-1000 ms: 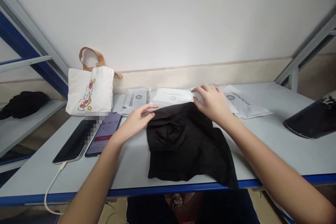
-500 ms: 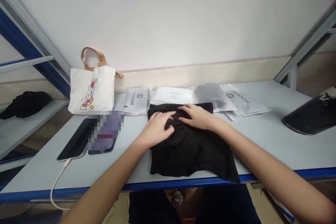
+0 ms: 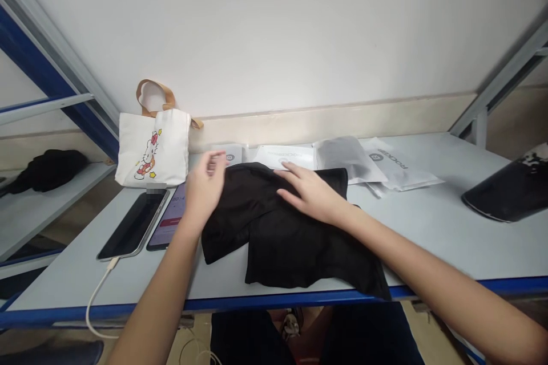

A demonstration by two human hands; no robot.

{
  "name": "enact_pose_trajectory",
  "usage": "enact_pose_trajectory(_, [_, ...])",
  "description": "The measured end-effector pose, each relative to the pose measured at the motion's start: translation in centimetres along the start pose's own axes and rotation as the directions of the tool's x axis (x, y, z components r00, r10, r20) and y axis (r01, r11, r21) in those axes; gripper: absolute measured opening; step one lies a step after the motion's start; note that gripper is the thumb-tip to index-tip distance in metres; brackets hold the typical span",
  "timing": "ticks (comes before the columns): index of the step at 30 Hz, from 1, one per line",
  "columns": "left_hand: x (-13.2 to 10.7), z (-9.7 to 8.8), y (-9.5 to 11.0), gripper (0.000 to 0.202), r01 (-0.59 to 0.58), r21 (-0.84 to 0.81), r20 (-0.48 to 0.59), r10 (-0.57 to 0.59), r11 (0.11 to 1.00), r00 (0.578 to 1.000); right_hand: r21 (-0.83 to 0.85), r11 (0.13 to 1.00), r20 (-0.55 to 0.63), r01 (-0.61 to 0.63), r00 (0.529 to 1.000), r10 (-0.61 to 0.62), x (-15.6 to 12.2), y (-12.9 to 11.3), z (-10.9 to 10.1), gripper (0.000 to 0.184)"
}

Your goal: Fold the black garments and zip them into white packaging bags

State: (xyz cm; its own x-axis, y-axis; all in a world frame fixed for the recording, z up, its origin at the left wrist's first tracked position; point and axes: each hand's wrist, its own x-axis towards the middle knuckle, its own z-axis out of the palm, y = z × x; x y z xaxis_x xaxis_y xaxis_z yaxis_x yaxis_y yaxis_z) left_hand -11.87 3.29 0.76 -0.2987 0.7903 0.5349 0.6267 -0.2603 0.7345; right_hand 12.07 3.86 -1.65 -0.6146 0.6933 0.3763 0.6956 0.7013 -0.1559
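A black garment (image 3: pixel 295 245) lies spread across the table in front of me, one part fanned out to the left and another reaching the front edge. My left hand (image 3: pixel 205 188) is at its upper left edge, fingers curled in as if pinching the fabric; the fingertips are partly hidden. Flat on the upper middle of the cloth rests my right hand (image 3: pixel 310 191), its fingers spread and holding nothing.
Several printed plastic packets (image 3: pixel 402 165) lie along the wall. A white tote bag (image 3: pixel 156 148), a cabled phone (image 3: pixel 132 225) and a second phone (image 3: pixel 169 219) are at left. A dark object (image 3: pixel 509 188) stands at the right, metal posts at both sides.
My left hand has moved left and up from the middle of the garment, and a part of the cloth now spreads out to the left. My right hand has shifted slightly left and stays on the fabric.
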Motion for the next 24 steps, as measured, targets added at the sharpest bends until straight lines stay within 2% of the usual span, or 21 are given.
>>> enact_pose_trajectory(2, [-0.7, 0.7, -0.2, 0.032, -0.099, 0.211, 0.224, 0.050, 0.972, 0.973, 0.060, 0.997, 0.053, 0.041, 0.998, -0.044, -0.2, -1.2, 0.8, 0.057])
enact_pose_trajectory(4, [-1.5, 1.5, -0.8, 0.043, -0.238, 0.333, 0.418, 0.083, 0.912, 0.905, 0.095, 0.995, 0.173, 0.020, 0.984, -0.036, -0.4, -1.8, 1.7, 0.067])
enact_pose_trajectory(6, [-2.3, 2.3, -1.7, 0.055, -0.356, 0.379, 0.546, 0.105, 0.854, 0.831, 0.091, 0.995, 0.245, -0.028, 0.969, 0.005, -0.5, -1.8, 2.5, 0.073])
enact_pose_trajectory(8, [-3.0, 3.2, -2.4, 0.060, -0.414, 0.414, 0.590, 0.107, 0.811, 0.800, 0.069, 0.996, 0.248, -0.057, 0.968, 0.038, -0.5, -1.6, 3.0, 0.075])
enact_pose_trajectory(12, [-3.7, 4.0, -2.7, 0.057, -0.441, 0.471, 0.606, 0.083, 0.764, 0.791, 0.048, 0.997, 0.223, -0.058, 0.974, 0.045, -0.5, -1.3, 3.1, 0.072])
enact_pose_trajectory(14, [-3.9, 3.3, -2.3, 0.055, -0.469, 0.472, 0.622, 0.096, 0.747, 0.777, 0.071, 0.997, 0.242, -0.034, 0.970, 0.016, -0.8, -1.0, 2.5, 0.069])
enact_pose_trajectory(16, [-4.3, 1.8, -2.1, 0.052, -0.512, 0.461, 0.635, 0.134, 0.725, 0.761, 0.111, 0.994, 0.269, -0.003, 0.963, -0.027, -1.7, -0.5, 1.4, 0.068])
enact_pose_trajectory(18, [-5.4, -0.2, -2.0, 0.050, -0.529, 0.469, 0.613, 0.171, 0.707, 0.771, 0.111, 0.994, 0.247, 0.024, 0.968, -0.050, -2.9, 0.5, -0.2, 0.065])
enact_pose_trajectory(19, [-6.2, -1.3, -2.1, 0.050, -0.512, 0.489, 0.577, 0.178, 0.706, 0.797, 0.086, 0.996, 0.215, 0.029, 0.975, -0.047, -3.6, 1.2, -1.1, 0.062])
enact_pose_trajectory(21, [-8.0, -3.1, -2.3, 0.053, -0.417, 0.530, 0.477, 0.146, 0.739, 0.867, 0.012, 1.000, 0.142, 0.000, 0.990, -0.002, -5.0, 2.9, -2.4, 0.055])
enact_pose_trajectory(24, [-10.2, -4.5, -2.7, 0.055, -0.250, 0.489, 0.413, 0.030, 0.836, 0.910, -0.018, 0.994, 0.092, -0.109, 0.990, 0.110, -6.5, 5.5, -2.9, 0.050])
